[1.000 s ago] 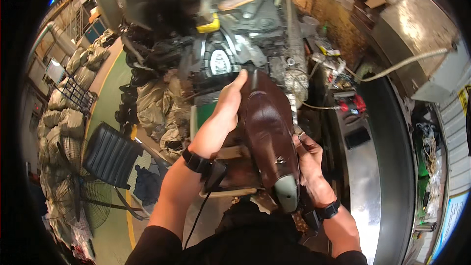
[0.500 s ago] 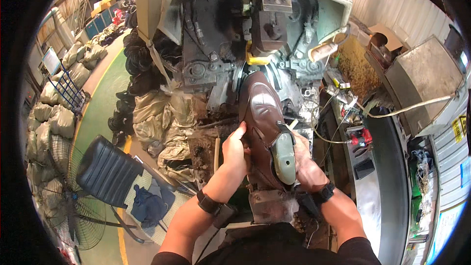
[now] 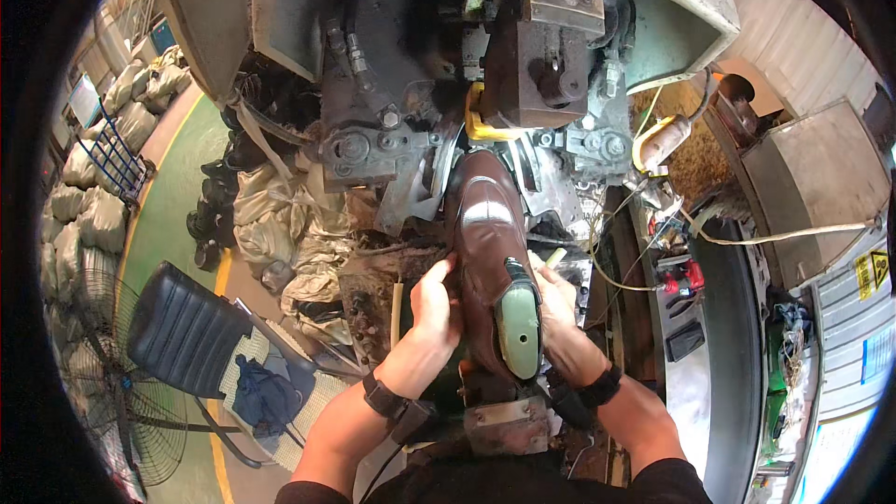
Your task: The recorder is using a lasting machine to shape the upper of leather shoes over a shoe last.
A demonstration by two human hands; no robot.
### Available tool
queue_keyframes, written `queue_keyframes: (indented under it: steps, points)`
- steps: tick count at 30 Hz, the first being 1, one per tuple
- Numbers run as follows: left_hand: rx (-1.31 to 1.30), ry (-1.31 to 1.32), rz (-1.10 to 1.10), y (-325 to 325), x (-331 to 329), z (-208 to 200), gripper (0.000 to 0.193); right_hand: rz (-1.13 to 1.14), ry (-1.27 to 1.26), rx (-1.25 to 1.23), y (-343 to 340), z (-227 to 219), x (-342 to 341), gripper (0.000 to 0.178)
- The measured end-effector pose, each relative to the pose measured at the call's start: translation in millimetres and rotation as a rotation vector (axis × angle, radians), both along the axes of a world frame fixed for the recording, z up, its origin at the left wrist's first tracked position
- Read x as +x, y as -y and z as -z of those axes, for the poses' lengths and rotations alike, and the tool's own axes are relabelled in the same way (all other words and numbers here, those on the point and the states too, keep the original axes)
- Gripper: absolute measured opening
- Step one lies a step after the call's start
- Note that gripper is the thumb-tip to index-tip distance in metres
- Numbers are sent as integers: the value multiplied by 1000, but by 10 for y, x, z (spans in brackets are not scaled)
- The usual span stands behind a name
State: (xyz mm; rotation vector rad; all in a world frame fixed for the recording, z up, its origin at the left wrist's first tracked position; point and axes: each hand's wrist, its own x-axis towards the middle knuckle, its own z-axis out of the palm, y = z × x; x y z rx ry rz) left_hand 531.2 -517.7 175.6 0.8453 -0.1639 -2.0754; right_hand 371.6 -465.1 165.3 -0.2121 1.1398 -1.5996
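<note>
In the head view, a yellow sign (image 3: 874,269) with a black triangle hangs on the ridged wall (image 3: 845,317) at the right, and below it a blue and white poster (image 3: 845,448) runs toward the lower edge, its print small and slanted. The brown shoe (image 3: 487,210) is filled by a green block (image 3: 519,327) with a small round hole in its top; it points away from the person, its toe between the metal plates (image 3: 431,168) of a large grimy machine (image 3: 551,65), just below a yellow piece (image 3: 480,119). Whether the toe touches them cannot be told. The left hand (image 3: 434,308) is curled against the shoe's left side, and the right hand (image 3: 558,303) grips its right side near the heel, so the two clasp it between them. Pale sacks (image 3: 98,215) are stacked along the far left, their contents hidden; crumpled beige sacks (image 3: 266,215) lie left of the machine. A grey metal box (image 3: 826,163) stands at the upper right. A red tool (image 3: 686,276) and a flat black thing (image 3: 686,341) lie on the bench (image 3: 689,401), with a pale hose (image 3: 775,235) above. At the lower left, a black chair (image 3: 187,322) stands beside a wire fan (image 3: 121,401), a dark blue cloth (image 3: 266,397) on its seat.
</note>
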Motion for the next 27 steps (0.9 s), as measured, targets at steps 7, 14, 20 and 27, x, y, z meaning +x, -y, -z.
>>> queue_keyframes:
  steps: [7,14,20,27]
  points:
    - [-26,78,10,-9,-51,-171,36,-30,124,-16,56,101,-41,31]
    - [12,83,3,208,-134,375,41,-23,175,-117,225,461,-80,38]
    - [-118,146,-72,287,-175,889,41,81,147,-187,373,554,-6,36]
    - [-129,144,-86,346,-213,884,37,87,146,-196,388,522,-28,40]
